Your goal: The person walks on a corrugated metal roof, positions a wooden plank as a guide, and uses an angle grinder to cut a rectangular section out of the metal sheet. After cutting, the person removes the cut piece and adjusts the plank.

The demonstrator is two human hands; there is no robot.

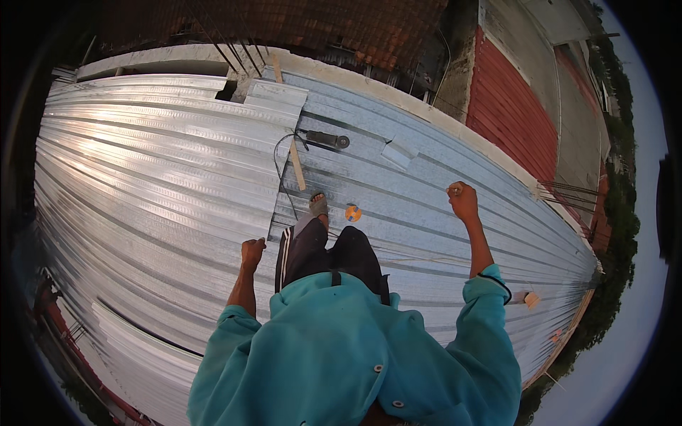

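Note:
My left hand is closed in a fist beside my left thigh, above the silvery metal roofing sheets. What it holds, if anything, is hidden. Held out to the right, my right hand has its fingers curled in; something tiny may be pinched there, too small to name. Neither hand touches the roof. Ahead of my feet lies a dark angle grinder with a black cable looping off it. Near my sandalled foot is an orange and blue disc.
A wooden strip lies by the edge of the overlapping sheets. Past it rests a bent sheet-metal offcut. A concrete ledge with upright rebar bounds the far side. Wood blocks sit near the roof's right edge, with trees beyond.

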